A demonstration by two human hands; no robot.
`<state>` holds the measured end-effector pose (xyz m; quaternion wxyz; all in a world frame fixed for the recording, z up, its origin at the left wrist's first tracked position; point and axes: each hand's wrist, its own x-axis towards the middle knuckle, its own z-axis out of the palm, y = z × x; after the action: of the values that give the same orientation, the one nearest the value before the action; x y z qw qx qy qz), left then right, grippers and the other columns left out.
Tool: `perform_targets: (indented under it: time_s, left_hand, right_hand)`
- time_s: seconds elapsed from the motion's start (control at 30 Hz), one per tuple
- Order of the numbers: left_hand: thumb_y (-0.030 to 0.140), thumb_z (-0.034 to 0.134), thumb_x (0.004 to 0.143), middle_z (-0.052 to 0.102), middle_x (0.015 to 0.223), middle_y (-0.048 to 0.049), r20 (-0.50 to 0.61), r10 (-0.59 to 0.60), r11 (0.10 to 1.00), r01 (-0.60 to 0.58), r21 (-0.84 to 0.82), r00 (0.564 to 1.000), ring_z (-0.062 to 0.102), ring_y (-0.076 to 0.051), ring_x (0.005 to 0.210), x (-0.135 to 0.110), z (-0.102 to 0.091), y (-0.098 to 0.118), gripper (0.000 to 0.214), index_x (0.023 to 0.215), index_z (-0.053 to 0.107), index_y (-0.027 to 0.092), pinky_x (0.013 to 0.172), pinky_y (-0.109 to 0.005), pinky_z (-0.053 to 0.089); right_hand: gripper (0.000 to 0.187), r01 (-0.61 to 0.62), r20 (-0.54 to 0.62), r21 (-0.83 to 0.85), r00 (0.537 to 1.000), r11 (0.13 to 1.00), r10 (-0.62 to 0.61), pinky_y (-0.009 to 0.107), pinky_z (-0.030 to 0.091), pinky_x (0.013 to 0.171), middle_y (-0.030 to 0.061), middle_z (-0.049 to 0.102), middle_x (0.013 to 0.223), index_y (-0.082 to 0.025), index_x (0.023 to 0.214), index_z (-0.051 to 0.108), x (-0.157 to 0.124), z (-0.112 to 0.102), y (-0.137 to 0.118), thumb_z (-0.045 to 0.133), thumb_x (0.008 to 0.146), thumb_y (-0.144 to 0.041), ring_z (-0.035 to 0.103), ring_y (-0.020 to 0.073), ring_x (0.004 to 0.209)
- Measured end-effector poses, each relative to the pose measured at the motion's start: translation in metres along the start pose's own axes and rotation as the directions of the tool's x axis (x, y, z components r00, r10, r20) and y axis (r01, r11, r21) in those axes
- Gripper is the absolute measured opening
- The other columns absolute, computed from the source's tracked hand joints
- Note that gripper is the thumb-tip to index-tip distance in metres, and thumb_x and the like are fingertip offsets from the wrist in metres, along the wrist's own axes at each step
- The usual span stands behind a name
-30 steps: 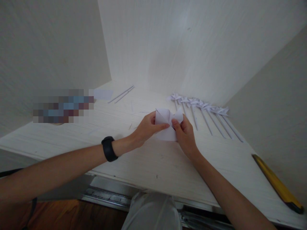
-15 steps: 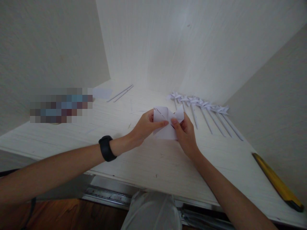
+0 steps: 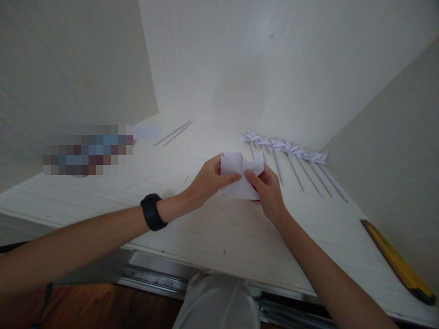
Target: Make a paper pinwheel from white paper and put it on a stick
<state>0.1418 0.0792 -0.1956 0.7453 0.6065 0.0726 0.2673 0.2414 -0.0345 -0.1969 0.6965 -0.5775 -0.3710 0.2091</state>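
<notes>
Between my two hands, above the white tabletop, is a white paper pinwheel [image 3: 237, 188] with curled-over corners. My left hand [image 3: 209, 179] is closed on its left side, the thumb pressing near the centre. Gripping the right side, my right hand [image 3: 270, 187] also has its thumb close to the middle, and its other fingers are mostly hidden behind the paper. Beyond my right hand, a row of several finished-looking paper pinwheels [image 3: 284, 147] on white sticks lies along the back wall.
Two thin white sticks [image 3: 173, 132] lie at the back left beside a pale sheet of paper [image 3: 147, 133]. A pixelated object [image 3: 89, 151] is farther left. At the right edge rests a yellow utility knife [image 3: 394, 258]. Walls enclose the white tabletop [image 3: 192, 228].
The upper-left corner of the paper has curled over further toward the centre. My right hand's fingers have shifted slightly on the paper; the left stays nearly still.
</notes>
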Motion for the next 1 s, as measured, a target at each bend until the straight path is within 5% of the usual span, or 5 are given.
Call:
perform_targets:
  time_s: [0.7,1.0]
  left_hand:
    - [0.019,0.072,0.065,0.065,0.092,-0.0053,-0.049,0.034,0.985,-0.025,0.171,0.998,0.059,-0.016,0.079,-0.0014,-0.0001,0.0049,0.036,0.098,0.058,0.012,0.069,-0.027,0.048]
    - [0.024,0.07,0.068,0.065,0.09,-0.0047,-0.02,0.084,0.964,-0.077,0.254,0.996,0.059,-0.015,0.078,-0.0011,-0.003,0.0018,0.031,0.096,0.059,0.014,0.067,-0.027,0.048]
  right_hand:
    - [0.024,-0.093,0.058,-0.019,0.994,0.995,0.094,0.021,0.039,0.045,-0.0039,0.055,0.059,-0.02,0.082,0.058,0.0003,-0.0038,0.0002,0.07,0.069,-0.037,0.053,0.0113,0.054]
    - [0.028,-0.135,0.042,-0.063,0.99,0.989,0.138,0.021,0.037,0.043,-0.0008,0.062,0.07,-0.019,0.084,0.058,0.0009,-0.0058,0.0001,0.072,0.067,-0.037,0.052,0.0109,0.053]
